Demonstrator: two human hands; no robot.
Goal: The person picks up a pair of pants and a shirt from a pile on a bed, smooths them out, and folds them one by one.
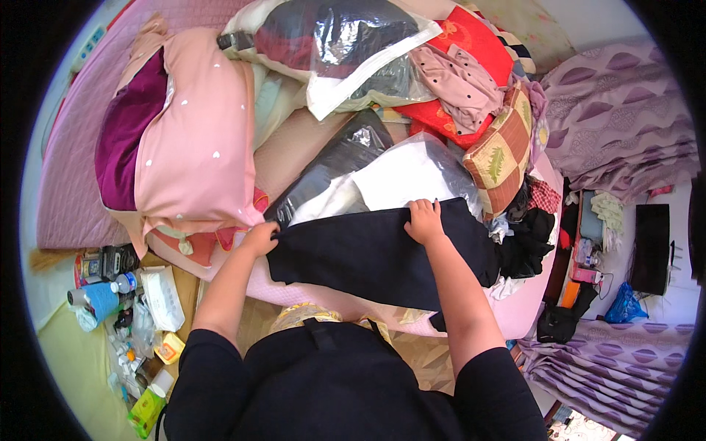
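A folded black cloth garment [353,256], possibly trousers, lies stretched sideways along the near side of the bed. My left hand [260,239] pinches its left end between thumb and fingers. My right hand [424,221] rests on its upper edge towards the right, palm down. Whether those fingers grip the fabric or only press on it is not visible. Just beyond the garment is a clear plastic bag [413,171] with white cloth showing. A dark, shiny plastic-wrapped bundle [336,160] lies slanted beside that bag.
A pink bundle with white hearts [193,138] sits left on the bed. Behind are a packed clear storage bag [353,38], a pink dotted garment [458,82] and a checked cushion [499,149]. Black clothes [527,248] lie right. Bottles and a tissue pack [146,410] crowd the left side.
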